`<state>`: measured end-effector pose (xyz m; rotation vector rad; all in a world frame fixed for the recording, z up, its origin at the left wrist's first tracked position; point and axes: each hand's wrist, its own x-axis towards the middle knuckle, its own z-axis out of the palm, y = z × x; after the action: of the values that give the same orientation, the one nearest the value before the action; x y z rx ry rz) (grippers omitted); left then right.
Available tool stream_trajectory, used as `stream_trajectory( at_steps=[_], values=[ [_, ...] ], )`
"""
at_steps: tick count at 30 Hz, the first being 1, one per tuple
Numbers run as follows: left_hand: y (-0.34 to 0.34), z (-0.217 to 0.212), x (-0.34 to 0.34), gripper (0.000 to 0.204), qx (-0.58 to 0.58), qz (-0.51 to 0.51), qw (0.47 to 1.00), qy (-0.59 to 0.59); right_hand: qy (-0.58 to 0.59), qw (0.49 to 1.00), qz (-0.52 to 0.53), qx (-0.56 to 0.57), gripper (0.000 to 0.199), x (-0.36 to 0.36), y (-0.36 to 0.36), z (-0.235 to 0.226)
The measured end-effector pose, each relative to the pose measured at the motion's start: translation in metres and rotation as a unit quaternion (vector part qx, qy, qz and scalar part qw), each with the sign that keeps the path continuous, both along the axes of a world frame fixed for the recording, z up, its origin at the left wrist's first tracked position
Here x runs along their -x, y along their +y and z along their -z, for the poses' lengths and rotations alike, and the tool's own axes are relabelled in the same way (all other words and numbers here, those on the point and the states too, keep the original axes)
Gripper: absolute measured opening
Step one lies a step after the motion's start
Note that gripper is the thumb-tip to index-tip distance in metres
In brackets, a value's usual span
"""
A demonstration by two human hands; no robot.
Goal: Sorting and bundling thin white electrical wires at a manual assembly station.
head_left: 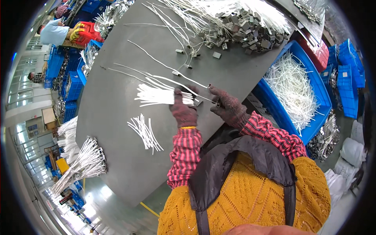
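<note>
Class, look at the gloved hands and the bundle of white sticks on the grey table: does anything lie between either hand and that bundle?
Nothing visible: the left hand already grips the bundle of white sticks.

Gloved left hand [183, 110] grips white tube bundle [156, 95]; right hand [229, 107] pinches metal clip [216, 103].

Blue crate [280, 113], perhaps plastic, beside grey table [113, 129].

We wear dark maroon knitted gloves on our left hand [184, 111] and right hand [230, 109], red-and-black plaid sleeves with a thin yellow band at the left cuff, and a mustard-yellow patterned knit jumper under a black apron with broad dark shoulder straps.
</note>
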<state>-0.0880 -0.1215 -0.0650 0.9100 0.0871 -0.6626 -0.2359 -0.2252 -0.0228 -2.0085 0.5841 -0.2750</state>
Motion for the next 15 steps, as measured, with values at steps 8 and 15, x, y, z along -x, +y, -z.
stream_trajectory(
  at_steps=[8,15],
  values=[
    [-0.001,0.013,-0.021,0.026,0.09,0.032,0.994,0.053,0.012,0.999,-0.045,0.015,0.072,0.008,0.004,0.015],
    [0.0,-0.016,0.012,0.018,-0.061,0.025,0.998,-0.015,-0.006,0.999,-0.006,-0.044,0.069,-0.023,0.008,0.004]
  ],
)
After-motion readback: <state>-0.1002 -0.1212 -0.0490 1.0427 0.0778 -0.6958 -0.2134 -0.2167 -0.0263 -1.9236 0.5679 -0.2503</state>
